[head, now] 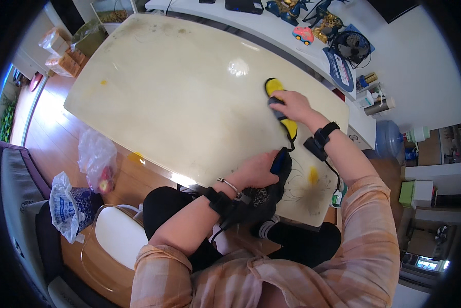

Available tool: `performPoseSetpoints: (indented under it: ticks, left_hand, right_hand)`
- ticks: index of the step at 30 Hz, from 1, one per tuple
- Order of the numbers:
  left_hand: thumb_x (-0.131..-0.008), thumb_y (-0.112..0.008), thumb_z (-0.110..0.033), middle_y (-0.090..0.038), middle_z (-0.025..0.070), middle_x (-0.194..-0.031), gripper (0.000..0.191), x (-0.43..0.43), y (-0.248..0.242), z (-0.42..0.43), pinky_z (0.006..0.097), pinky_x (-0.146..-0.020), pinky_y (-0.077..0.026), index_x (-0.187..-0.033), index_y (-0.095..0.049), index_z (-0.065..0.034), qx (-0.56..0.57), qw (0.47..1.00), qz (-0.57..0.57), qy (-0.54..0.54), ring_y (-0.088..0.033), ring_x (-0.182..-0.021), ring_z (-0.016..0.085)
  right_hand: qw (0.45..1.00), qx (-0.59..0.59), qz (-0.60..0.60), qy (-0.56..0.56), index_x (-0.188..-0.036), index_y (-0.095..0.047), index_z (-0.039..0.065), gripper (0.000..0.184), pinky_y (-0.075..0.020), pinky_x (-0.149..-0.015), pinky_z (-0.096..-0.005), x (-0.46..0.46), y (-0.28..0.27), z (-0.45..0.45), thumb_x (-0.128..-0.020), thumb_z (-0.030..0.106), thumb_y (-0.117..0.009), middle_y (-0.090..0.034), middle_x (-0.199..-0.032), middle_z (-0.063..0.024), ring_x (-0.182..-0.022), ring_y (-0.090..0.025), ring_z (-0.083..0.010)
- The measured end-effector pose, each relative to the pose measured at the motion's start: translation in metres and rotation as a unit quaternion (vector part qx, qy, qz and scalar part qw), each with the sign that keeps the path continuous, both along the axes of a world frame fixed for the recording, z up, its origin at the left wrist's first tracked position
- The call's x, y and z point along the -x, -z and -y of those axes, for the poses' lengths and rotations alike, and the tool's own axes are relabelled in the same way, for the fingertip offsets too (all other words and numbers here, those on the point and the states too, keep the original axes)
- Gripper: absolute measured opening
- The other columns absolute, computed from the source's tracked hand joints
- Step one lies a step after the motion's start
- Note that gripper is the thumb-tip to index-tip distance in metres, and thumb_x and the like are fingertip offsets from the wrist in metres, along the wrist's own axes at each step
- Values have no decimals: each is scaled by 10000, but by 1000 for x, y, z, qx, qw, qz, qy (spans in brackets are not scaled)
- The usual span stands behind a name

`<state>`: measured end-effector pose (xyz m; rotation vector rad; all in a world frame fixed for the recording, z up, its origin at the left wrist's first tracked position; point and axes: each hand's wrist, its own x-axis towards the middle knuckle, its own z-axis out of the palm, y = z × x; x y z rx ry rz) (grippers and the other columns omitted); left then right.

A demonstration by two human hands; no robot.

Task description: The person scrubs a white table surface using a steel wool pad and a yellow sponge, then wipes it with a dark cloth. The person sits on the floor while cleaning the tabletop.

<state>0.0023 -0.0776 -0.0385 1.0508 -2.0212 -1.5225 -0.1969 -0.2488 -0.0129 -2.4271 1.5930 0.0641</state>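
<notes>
A yellow and black padded item [290,126], long and narrow like a shoe insole or strap, lies on the cream tabletop [168,96]. My right hand [294,106] grips its grey-black middle. A thin dark strip runs from its near end toward a dark fabric item [280,192] with a blue part, whose exact kind I cannot tell. My left hand [255,169] holds that dark item at its upper end, over the table's near edge. The lower part of the dark item hangs toward my lap and is partly hidden by my left wrist.
Along the far side runs a white desk [215,9] with a toy car [303,35], a small black fan [351,45] and deer figurines [288,11]. At left are a transparent chair [120,235], a plastic bag [96,154] and a bag-lined bin [74,208]. A water bottle [388,138] stands right.
</notes>
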Motion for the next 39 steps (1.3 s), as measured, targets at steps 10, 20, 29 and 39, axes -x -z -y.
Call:
performPoseSetpoints:
  ticks: [10, 20, 29, 39]
  left_hand:
    - [-705, -670, -32, -667, 113, -1028, 577, -23, -38, 8, 296, -851, -504, -1266, -555, 44, -124, 978, -160, 43, -610, -925, 191]
    - [-780, -681, -16, -661, 86, -999, 468, -80, -75, 36, 300, -787, -559, -1229, -566, 43, -168, 855, -409, -271, -663, -855, 176]
    - [-973, -519, -177, -666, 199, -1188, 326, -165, -48, 76, 439, -987, -513, -1193, -610, 46, -229, 621, -732, -160, -645, -1076, 318]
    - [-976, -533, -221, -645, 192, -1234, 383, -135, -54, 70, 438, -1059, -457, -1244, -577, 48, -289, 568, -769, -51, -604, -1161, 322]
  right_hand:
    - [999, -18, 17, 23, -1077, -608, 130, 242, -516, -831, -455, 83, -13, -124, -885, 269, -657, -580, -1107, -129, -1010, -610, -353]
    - [990, -126, 5, -61, -1299, -503, 118, 525, -528, -733, -443, 0, -29, -267, -814, 139, -701, -566, -1092, -109, -894, -644, -339]
    - [972, -206, 99, -64, -1341, -511, 160, 561, -547, -732, -431, 11, -32, -292, -818, 116, -710, -546, -1199, -152, -877, -652, -356]
    - [987, -73, 64, -128, -1415, -465, 141, 597, -511, -925, -440, -37, -60, -259, -899, 362, -667, -510, -1344, -198, -1121, -582, -369]
